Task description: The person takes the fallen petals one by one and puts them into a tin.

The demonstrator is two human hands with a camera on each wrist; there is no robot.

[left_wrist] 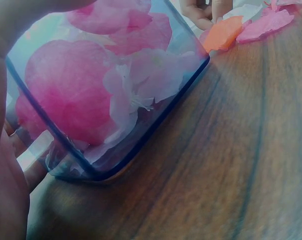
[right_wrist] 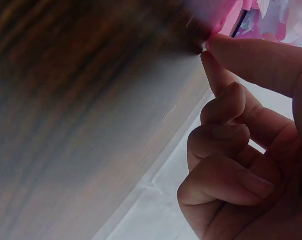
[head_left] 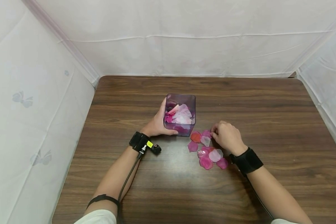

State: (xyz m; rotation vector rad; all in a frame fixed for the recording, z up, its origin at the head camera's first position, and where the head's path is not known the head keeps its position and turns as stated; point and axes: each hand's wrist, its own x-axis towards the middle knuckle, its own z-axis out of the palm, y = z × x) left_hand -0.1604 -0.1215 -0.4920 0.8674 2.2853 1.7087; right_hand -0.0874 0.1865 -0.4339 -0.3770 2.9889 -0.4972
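Note:
My left hand (head_left: 156, 125) grips a see-through purple plastic box (head_left: 188, 100) from its left side, thumb across the near wall. Pink and white artificial flower petals (head_left: 182, 115) lie inside it, and they press against its clear wall in the left wrist view. To the right of the box, my right hand (head_left: 226, 137) is low over the table, thumb and index fingertips pinching the edge of a magenta petal (head_left: 206, 133). Its other fingers (right_wrist: 218, 145) are curled in. An orange-red petal (head_left: 196, 137) and a whitish petal (head_left: 205, 141) lie beside the pinched one.
A lone pink petal (head_left: 193, 146) lies left of a second cluster of pink and white petals (head_left: 206, 162), nearer to me. The brown wood-grain table (head_left: 128, 102) ends at white curtains (head_left: 168, 56) behind and at the sides. Cables run along both forearms.

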